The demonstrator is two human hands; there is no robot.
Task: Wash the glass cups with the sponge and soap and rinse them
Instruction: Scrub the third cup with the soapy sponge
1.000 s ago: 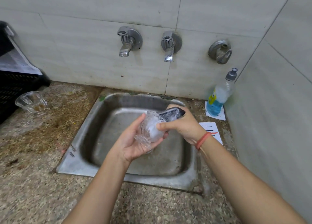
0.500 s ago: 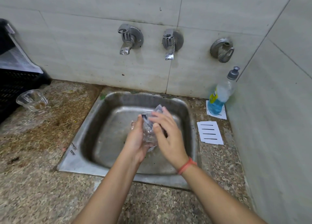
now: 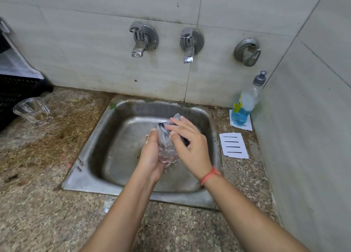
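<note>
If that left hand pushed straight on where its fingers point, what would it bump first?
The left hand would likely meet the sink's back wall, below the left tap, though depth is unclear.

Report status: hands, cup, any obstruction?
Left hand grips glass cup over sink. Right hand holds sponge against it. Second cup on counter, left. Nothing blocking.

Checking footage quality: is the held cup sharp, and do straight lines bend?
Head view: the held glass cup is blurred and hard to outline, while the taps and soap bottle look sharp; its wide angle bows the tile joints; light is soft.
</note>
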